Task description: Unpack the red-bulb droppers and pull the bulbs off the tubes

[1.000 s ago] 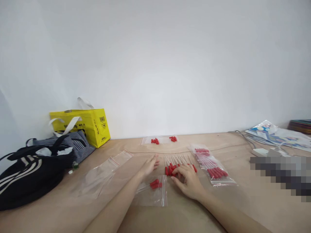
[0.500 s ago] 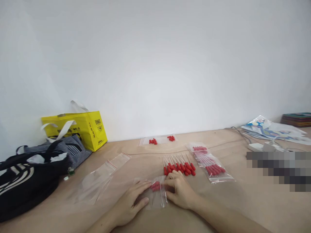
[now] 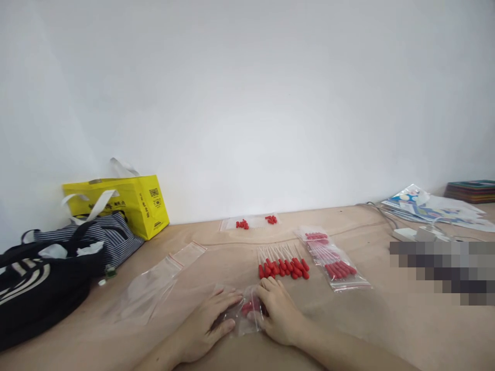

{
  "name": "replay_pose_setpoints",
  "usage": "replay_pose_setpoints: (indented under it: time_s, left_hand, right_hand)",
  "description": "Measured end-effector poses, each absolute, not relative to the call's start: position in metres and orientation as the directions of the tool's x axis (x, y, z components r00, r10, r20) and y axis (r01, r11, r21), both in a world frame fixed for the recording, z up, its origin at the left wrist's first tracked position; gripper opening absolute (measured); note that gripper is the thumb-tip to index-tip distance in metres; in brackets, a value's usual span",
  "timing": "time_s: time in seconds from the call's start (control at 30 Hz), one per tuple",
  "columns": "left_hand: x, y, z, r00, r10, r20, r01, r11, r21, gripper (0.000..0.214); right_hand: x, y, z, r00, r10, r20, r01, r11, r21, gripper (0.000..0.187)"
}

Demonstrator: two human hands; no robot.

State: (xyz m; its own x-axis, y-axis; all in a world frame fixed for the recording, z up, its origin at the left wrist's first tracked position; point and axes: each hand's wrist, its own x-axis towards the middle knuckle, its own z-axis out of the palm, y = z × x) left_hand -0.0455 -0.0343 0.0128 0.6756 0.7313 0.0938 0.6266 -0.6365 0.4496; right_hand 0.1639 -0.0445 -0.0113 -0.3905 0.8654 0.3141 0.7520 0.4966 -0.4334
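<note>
A small clear zip bag (image 3: 243, 325) lies on the table between my hands, with red-tipped sticks (image 3: 250, 308) showing through its plastic. My left hand (image 3: 207, 327) rests over the bag's left part, fingers stretched out and thumb apart. At the zip end, my right hand (image 3: 281, 312) is closed on the bag's right edge, its thumb over the plastic. Just beyond the right hand lies a loose row of sticks with red bulb-shaped ends (image 3: 286, 268), their pale shafts pointing away from me. Parts of the bag are hidden under my fingers.
Filled bags of red-tipped sticks (image 3: 340, 270) lie to the right; another filled bag (image 3: 255, 222) is by the wall. Flat clear bags (image 3: 154, 286) lie left. A yellow bag (image 3: 152, 206), black bag (image 3: 46, 299), power strip (image 3: 404, 234) and printed sheets (image 3: 429, 206) line the sides.
My right thumb has moved left onto the bag, and the bag's zip end has bunched up beneath it. My left hand stays almost in place. The view has shifted slightly.
</note>
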Motion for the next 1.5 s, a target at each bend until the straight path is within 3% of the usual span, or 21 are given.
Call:
replay_pose_setpoints:
  time_s: [0.43, 0.53, 0.67, 0.77, 0.83, 1.0, 1.13, 1.33, 1.5]
  left_hand:
    - [-0.047, -0.035, 0.015, 0.655, 0.754, 0.047, 0.656, -0.598, 0.461, 0.041]
    - [-0.049, -0.036, 0.014, 0.642, 0.766, 0.044, 0.664, -0.583, 0.468, 0.041]
    - [-0.05, -0.036, 0.015, 0.627, 0.778, 0.041, 0.673, -0.568, 0.474, 0.042]
    - [-0.05, -0.036, 0.017, 0.626, 0.779, 0.044, 0.67, -0.566, 0.481, 0.042]
    - [-0.05, -0.037, 0.017, 0.624, 0.78, 0.041, 0.673, -0.563, 0.48, 0.043]
    - [-0.053, -0.039, 0.015, 0.609, 0.791, 0.059, 0.69, -0.566, 0.451, 0.042]
    - [-0.056, -0.031, 0.016, 0.513, 0.847, 0.144, 0.748, -0.522, 0.41, 0.032]
    - [-0.06, -0.012, 0.024, 0.398, 0.91, 0.113, 0.789, -0.403, 0.463, 0.033]
    - [-0.061, -0.006, 0.029, 0.34, 0.94, 0.004, 0.815, -0.297, 0.498, 0.039]
  right_hand:
    - [0.192, -0.053, -0.004, -0.366, 0.836, 0.409, 0.485, 0.546, -0.683, 0.006]
    - [0.218, -0.052, -0.003, -0.29, 0.88, 0.376, 0.396, 0.468, -0.79, 0.005]
    - [0.258, -0.038, -0.002, -0.043, 0.913, 0.407, 0.234, 0.405, -0.884, 0.018]
    - [0.273, -0.021, 0.001, 0.146, 0.851, 0.504, 0.315, 0.443, -0.839, 0.022]
    - [0.27, -0.008, 0.001, 0.171, 0.784, 0.597, 0.454, 0.475, -0.754, 0.02]
    - [0.243, 0.023, -0.014, -0.064, 0.635, 0.77, 0.725, 0.559, -0.402, 0.016]
    - [0.229, 0.034, -0.025, -0.225, 0.599, 0.768, 0.813, 0.55, -0.191, 0.023]
    - [0.226, 0.022, -0.021, -0.295, 0.644, 0.706, 0.822, 0.548, -0.157, 0.023]
    - [0.226, 0.015, -0.014, -0.247, 0.743, 0.622, 0.819, 0.503, -0.276, 0.026]
